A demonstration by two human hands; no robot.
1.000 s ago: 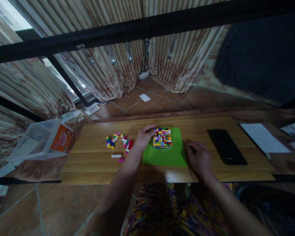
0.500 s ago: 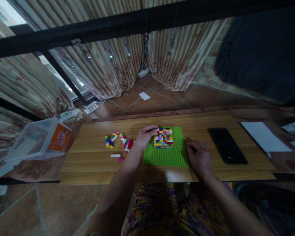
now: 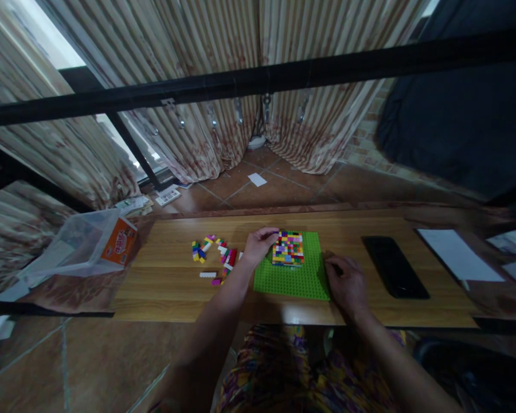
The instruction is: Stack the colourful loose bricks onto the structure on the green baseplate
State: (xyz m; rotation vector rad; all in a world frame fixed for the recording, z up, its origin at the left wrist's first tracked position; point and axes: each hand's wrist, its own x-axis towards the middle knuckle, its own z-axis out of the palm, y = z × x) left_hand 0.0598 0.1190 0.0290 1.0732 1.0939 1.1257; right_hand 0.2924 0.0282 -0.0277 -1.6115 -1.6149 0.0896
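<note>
A layered block of multicoloured toy bricks (image 3: 288, 249) stands on a green studded baseplate (image 3: 292, 283), toward its back. At the block's back-left corner is my left hand (image 3: 258, 246), thumb and fingers pinched on a small dark purple brick (image 3: 276, 232) that they mostly cover. My right hand (image 3: 347, 282) rests on the table with curled fingers, its fingertips against or just beside the baseplate's right edge; nothing shows in it. Loose bricks (image 3: 229, 258) in several colours lie left of the baseplate, partly behind my left forearm, with a long white brick (image 3: 207, 275) nearer me.
The wooden table (image 3: 163, 298) holds a black phone (image 3: 394, 267) on the right. A clear plastic bin (image 3: 86, 244) with an orange label stands beyond the left end. White paper (image 3: 458, 254) lies past the right end. A dark rail (image 3: 223, 86) crosses before the curtains.
The camera view has tilted up slightly, so everything sits a little lower. My left hand stays at the block's back-left corner, and my right hand stays by the baseplate's edge.
</note>
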